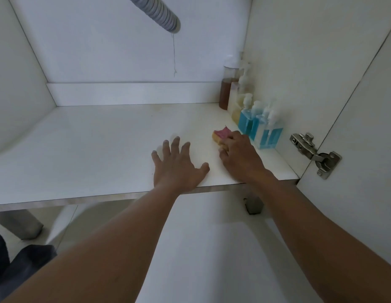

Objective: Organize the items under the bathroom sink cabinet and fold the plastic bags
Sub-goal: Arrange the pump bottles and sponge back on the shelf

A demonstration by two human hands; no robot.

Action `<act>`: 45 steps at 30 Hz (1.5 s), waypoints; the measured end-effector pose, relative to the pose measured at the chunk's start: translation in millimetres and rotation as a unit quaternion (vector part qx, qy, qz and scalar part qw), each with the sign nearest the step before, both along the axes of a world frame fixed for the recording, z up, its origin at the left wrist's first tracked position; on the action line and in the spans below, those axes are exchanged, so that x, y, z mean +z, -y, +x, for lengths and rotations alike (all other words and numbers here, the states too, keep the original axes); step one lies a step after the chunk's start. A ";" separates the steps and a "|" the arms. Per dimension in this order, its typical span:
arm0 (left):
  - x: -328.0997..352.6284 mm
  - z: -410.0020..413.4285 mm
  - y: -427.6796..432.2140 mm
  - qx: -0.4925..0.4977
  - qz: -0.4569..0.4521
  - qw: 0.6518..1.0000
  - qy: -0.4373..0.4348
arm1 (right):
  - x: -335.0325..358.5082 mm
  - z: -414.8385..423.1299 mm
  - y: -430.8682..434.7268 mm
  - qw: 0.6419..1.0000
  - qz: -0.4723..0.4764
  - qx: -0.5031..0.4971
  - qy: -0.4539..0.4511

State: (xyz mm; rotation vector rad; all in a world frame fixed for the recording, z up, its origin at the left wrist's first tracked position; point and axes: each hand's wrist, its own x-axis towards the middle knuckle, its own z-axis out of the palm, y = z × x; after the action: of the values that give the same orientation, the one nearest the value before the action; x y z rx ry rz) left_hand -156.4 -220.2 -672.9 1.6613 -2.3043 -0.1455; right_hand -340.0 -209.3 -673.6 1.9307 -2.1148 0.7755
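Looking into the open sink cabinet: white cabinet floor (91, 149) spans the middle of the frame, open cabinet door (365, 193) runs down the right edge. Grey ribbed drain hose (159, 14) enters at top centre, with a thin thread (174, 55) hanging off its end. Row of bottles (251, 119) stands along the right wall, mid-right: brown liquid at the back, pale yellowish in the middle, blue pump bottles at the front. Left hand (177, 165) lies flat on the floor near its front edge, fingers straight and spread, holding nothing. Right hand (240, 156) is just right of it, fingers curled over the sponge. Metal hinge (317, 156) sits on the door, right of the bottles. Sponge (220, 136), pink top and yellow body, rests on the floor just left of the front blue bottles; can't tell if they touch.
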 end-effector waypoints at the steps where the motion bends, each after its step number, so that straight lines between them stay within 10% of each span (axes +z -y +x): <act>1: -0.4 -1.7 0.9 -0.002 0.019 1.000 0.024 | -0.1 -0.3 7.3 1.000 0.000 0.006 0.004; 25: -4.7 9.8 79.8 -0.084 -0.013 0.995 0.048 | 7.0 -17.5 246.7 0.977 0.193 -0.093 0.012; 45: -3.7 65.9 -35.3 -0.064 0.013 0.983 -0.172 | -6.2 61.0 31.2 0.999 0.022 -0.013 0.034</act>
State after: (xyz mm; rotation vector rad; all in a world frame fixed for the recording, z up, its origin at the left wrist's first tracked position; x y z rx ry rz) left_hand -90.5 -185.0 -676.6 1.3710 -2.1492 -0.4563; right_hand -279.0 -240.5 -679.8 1.9212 -2.2087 0.8070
